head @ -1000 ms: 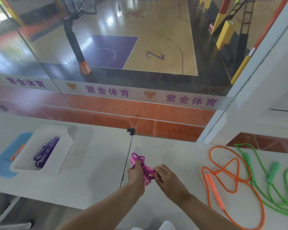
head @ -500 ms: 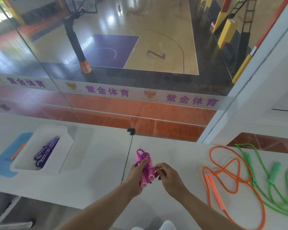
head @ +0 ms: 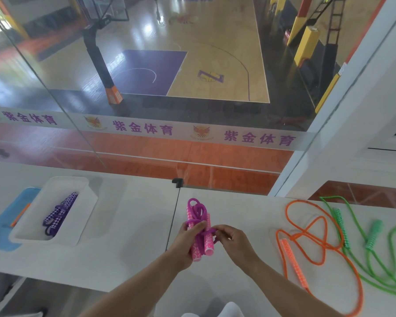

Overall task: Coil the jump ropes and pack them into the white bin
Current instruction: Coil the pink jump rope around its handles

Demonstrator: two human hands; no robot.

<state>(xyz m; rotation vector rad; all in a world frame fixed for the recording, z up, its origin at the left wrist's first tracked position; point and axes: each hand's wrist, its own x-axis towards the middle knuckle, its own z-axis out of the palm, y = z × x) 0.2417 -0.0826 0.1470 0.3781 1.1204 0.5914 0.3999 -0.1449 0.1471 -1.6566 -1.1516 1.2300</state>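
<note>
A pink jump rope (head: 198, 219), coiled against its two pink patterned handles, stands upright over the white table's middle. My left hand (head: 184, 242) grips the bundle around the handles. My right hand (head: 232, 240) pinches a magenta strand of the rope beside the handles. The white bin (head: 82, 219) sits at the left and holds a coiled purple jump rope (head: 60, 212). An orange jump rope (head: 306, 245) and a green jump rope (head: 373, 239) lie loose at the right.
A blue tray (head: 2, 227) with a small orange item lies under the bin's left side. A seam (head: 173, 219) splits the white table (head: 128, 229) down the middle. A glass wall rises just behind the table, with a white pillar at the right.
The pink bundle turned from tilted to upright and shifted slightly toward me. My right hand has drawn a strand across the handles.
</note>
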